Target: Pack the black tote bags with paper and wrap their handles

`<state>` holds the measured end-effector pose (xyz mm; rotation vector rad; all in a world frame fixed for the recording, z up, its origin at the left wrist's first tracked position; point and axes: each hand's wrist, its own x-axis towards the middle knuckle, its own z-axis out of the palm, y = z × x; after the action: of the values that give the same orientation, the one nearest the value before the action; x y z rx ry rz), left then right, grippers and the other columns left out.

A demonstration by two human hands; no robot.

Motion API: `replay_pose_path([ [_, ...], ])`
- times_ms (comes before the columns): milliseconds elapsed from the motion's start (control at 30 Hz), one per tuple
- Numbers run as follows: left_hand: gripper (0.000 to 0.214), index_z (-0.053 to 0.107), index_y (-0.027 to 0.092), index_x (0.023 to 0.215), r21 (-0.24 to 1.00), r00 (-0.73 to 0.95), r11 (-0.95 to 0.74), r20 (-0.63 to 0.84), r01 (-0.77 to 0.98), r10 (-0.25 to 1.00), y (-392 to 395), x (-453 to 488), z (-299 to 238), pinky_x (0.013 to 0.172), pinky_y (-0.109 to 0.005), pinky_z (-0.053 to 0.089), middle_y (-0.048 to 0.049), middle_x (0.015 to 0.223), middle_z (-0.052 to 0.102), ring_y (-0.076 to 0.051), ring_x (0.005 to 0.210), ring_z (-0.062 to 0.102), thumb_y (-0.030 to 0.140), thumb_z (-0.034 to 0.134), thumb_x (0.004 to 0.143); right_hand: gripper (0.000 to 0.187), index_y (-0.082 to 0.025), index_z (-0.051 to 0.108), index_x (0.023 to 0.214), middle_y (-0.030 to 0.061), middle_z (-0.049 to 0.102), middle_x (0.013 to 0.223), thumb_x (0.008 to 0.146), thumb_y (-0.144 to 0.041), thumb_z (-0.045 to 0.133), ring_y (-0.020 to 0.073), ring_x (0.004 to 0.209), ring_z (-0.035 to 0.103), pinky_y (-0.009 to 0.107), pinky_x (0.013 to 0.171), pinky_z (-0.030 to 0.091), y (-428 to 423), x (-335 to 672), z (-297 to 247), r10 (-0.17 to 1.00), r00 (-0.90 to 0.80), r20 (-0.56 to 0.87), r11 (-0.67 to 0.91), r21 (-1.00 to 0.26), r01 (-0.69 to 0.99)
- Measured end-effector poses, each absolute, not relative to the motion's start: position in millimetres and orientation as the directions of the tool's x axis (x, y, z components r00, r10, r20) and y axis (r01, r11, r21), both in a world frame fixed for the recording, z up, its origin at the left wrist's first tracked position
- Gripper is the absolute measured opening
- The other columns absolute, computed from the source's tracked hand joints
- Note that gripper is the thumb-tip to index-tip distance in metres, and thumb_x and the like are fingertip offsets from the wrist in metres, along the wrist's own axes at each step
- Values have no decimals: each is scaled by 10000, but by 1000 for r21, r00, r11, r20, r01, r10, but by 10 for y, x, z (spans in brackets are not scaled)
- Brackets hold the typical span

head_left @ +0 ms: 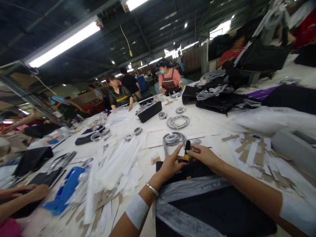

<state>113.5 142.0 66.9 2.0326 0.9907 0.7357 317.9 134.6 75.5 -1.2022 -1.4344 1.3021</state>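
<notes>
A narrow black tab with a gold metal piece [187, 152] stands up between my two hands, above a black bag [212, 200]. From the left, my left hand [171, 163] grips its lower end between thumb and fingers. My right hand [203, 157] pinches the tab from the other side, fingers closed on it. The bag lies in front of me, with a strap wrapped in cloudy plastic [177, 210] across it. Just beyond my hands, a coiled plastic-wrapped strap [172, 138] rests on the white table.
White paper strips [118, 164] and a blue tape dispenser [65, 189] lie to the left. Cardboard scraps [258, 154] and a grey object [293, 151] are at the right. A black bag [149, 112] stands farther back. Co-workers sit across; another's hand [39, 192] is at left.
</notes>
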Motion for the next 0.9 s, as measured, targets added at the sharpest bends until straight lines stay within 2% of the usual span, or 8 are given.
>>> replay_pose_path([
  [133,954,138,268,1565,849,500,-385,173,361,849,1463,1089,618,954,-330,533,-37,1086,767,-180,1009,722,141,710,812,307,-193,766,943,38,752,882,842,-465,665,235,838,680,341,770,531,1244,3157,902,968,-212,133,188,-946,266],
  [233,664,408,270,1475,697,585,-499,141,514,799,1532,1048,578,966,-306,519,-25,1117,759,-176,1042,708,151,632,862,212,-246,777,942,31,754,945,871,-400,652,238,918,683,348,848,528,1100,3181,933,923,-298,245,344,-873,347],
  [333,419,676,286,1218,596,667,-567,68,569,742,1612,1034,517,973,-309,508,-7,1117,759,-199,1045,704,102,585,852,176,-268,779,974,31,756,961,885,-322,637,212,905,693,316,833,544,1003,3220,871,843,-453,290,466,-815,345],
  [400,407,705,287,1166,581,694,-579,33,572,719,1633,1041,494,976,-325,505,-11,1112,760,-212,1036,705,80,573,841,191,-269,778,993,34,760,953,892,-286,617,199,880,703,303,820,553,978,3260,812,801,-532,274,502,-792,348],
  [533,429,631,265,1272,566,705,-599,43,567,708,1484,1039,611,1008,-325,478,-46,1246,701,-213,1143,649,100,530,889,194,-294,778,994,22,768,991,895,-295,612,225,980,700,340,908,543,960,3357,740,799,-571,190,480,-773,415],
  [633,270,686,224,1159,576,637,-537,36,617,770,1214,983,816,927,-311,506,-70,1118,737,-222,1039,678,204,526,942,224,-297,764,1050,15,765,1023,914,-298,586,219,972,705,320,883,551,938,3412,726,803,-590,84,416,-787,454],
  [733,238,741,222,998,637,669,-469,-101,612,736,917,906,958,789,-274,521,-49,955,769,-208,869,711,316,524,969,259,-290,749,1088,14,761,1038,909,-258,565,210,961,709,303,870,551,931,3439,718,765,-644,27,409,-792,453],
  [900,258,737,230,1057,693,723,-452,-145,562,676,572,874,892,871,-264,505,-43,1038,769,-211,969,711,335,514,981,283,-309,749,1095,2,764,1031,907,-245,548,204,955,714,291,865,550,958,3396,719,687,-725,-49,439,-767,468],
])
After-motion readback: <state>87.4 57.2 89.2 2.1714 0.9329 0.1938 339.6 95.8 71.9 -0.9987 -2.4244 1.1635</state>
